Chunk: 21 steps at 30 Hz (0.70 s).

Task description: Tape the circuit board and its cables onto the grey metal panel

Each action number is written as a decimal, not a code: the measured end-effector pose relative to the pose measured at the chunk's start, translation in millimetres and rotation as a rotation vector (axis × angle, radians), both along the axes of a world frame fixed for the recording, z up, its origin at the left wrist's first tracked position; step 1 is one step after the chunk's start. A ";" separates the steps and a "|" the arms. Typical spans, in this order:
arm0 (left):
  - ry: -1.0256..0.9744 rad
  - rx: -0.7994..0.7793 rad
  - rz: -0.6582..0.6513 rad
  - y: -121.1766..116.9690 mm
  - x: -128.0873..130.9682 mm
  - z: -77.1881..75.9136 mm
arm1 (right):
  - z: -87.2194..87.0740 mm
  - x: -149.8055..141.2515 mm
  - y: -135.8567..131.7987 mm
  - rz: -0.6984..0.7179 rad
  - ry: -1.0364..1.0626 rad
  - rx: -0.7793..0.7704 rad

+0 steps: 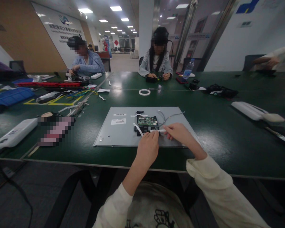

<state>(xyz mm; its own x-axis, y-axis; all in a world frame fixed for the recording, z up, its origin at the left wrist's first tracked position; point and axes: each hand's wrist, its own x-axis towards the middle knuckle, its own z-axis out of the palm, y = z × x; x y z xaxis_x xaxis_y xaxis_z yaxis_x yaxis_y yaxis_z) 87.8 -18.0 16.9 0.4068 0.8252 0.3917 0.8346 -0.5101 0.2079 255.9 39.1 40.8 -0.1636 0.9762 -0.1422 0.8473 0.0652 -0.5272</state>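
A flat grey panel [123, 136] with paper labels lies in front of me. On its middle sits a black plastic frame [136, 128] with a green circuit board [147, 121] in it. My right hand [179, 133] pinches the right end of a thin white strip [159, 130] at the frame's lower right. My left hand [148, 145] is closed at the frame's lower edge, near the strip's left end; its fingers hide what they grip. Another white strip [138, 129] sticks out left of the board. A grey cable [167, 117] curves over the panel's upper right.
A roll of white tape [144, 92] lies beyond the panel. White handheld devices stand left [15, 133] and right [247, 110]. A blue tray [13, 96] and loose cables [76, 107] are at left. Two people [156, 60] [85, 60] work across the green table [218, 133].
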 end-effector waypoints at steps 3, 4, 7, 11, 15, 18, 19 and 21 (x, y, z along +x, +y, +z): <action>0.000 -0.003 0.003 0.0 -0.1 -0.1 | -2.2 4.8 3.9 0.005 0.152 -0.080; -0.001 -0.001 0.003 0.0 -0.1 -0.2 | -2.6 5.4 4.7 0.004 0.178 -0.092; -0.007 0.008 0.001 0.0 -0.1 -0.9 | -2.9 5.1 5.3 -0.015 0.215 -0.111; -0.015 -0.014 0.014 -0.4 0.2 -1.4 | -2.7 3.2 4.7 -0.026 0.242 -0.121; -0.024 -0.022 0.012 -0.8 -0.1 -0.9 | -4.7 7.2 6.3 -0.042 0.224 -0.095; -0.024 -0.022 0.005 -0.7 0.0 -1.1 | -7.7 15.2 8.5 -0.054 0.189 -0.045; -0.023 -0.022 0.005 -0.6 0.1 -1.2 | -8.5 17.7 8.8 -0.049 0.191 -0.035; -0.022 -0.021 0.010 -0.6 0.5 -1.6 | -8.7 21.2 8.3 -0.028 0.198 -0.017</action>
<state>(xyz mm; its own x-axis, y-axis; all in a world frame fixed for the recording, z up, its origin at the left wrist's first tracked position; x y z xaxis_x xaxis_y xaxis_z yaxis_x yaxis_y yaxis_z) 88.3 -18.5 15.3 0.3902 0.8373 0.3830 0.8346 -0.4973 0.2370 277.1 47.4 32.1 -0.1623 0.9786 -0.1261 0.7286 0.0327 -0.6842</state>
